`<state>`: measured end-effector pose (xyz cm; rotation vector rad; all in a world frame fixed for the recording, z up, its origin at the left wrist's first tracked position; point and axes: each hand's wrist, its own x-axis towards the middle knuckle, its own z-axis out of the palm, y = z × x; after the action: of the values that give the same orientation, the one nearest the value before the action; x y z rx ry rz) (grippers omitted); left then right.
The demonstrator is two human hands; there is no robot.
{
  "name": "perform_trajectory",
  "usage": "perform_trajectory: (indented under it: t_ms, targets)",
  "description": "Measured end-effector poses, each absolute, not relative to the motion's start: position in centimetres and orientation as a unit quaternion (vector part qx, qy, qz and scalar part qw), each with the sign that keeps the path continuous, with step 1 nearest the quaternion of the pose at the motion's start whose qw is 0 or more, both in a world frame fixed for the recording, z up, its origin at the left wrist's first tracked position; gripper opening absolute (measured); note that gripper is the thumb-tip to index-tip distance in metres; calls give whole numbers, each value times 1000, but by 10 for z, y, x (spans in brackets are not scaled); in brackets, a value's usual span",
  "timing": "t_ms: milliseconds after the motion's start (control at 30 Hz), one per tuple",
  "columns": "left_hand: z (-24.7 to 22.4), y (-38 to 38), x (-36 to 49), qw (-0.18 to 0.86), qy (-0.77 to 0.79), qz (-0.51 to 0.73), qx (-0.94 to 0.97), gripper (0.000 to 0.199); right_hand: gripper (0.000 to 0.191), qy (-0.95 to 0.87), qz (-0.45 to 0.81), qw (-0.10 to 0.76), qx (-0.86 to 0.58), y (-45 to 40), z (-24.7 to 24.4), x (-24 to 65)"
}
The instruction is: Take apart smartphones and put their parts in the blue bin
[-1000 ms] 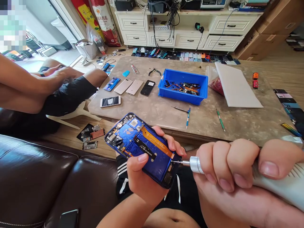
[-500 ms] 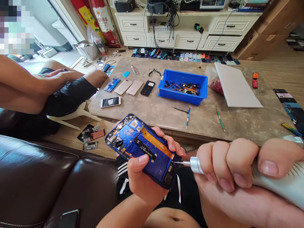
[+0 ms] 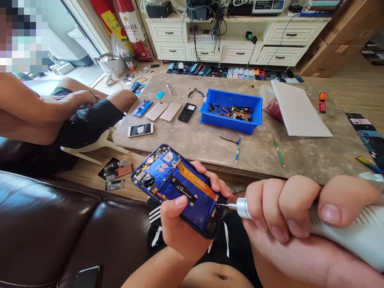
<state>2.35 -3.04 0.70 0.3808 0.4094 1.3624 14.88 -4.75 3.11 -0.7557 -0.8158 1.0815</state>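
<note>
Left hand: grasping opened blue rectangular phone; right hand: wrapped round white silver-collared screwdriver (bit at phone's lower end); seemingly screw work; next needs steady pressure

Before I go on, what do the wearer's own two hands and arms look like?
The left hand and right hand are both bare: no gloves, rings, watch or bracelet in view. Visible nails look short and unpainted. No sleeve, cable or clear marking shows on either arm within the frame.
</note>
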Motion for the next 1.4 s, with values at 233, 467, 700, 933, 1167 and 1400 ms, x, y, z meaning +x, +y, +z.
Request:
perform_trajectory:
  t_ms: [233,467,700,933,1167,1400]
  targets:
    - [8,-31,27,736,250,612,149,33,42,-346,382,775,-366,-46,37,128]
    - [13,-33,32,733,282,606,132,33,43,-359,379,753,-400,-51,43,124]
    - [9,-32,28,743,280,593,136,34,37,-399,424,713,-390,-53,45,134]
    - [4,-32,23,736,236,614,157,35,40,-365,411,747,-373,-51,38,139]
    - [5,-30,19,734,242,612,167,37,42,-363,424,736,-383,-56,40,149]
    - [4,-33,21,746,223,609,148,40,42,-324,443,747,-375,-52,43,143]
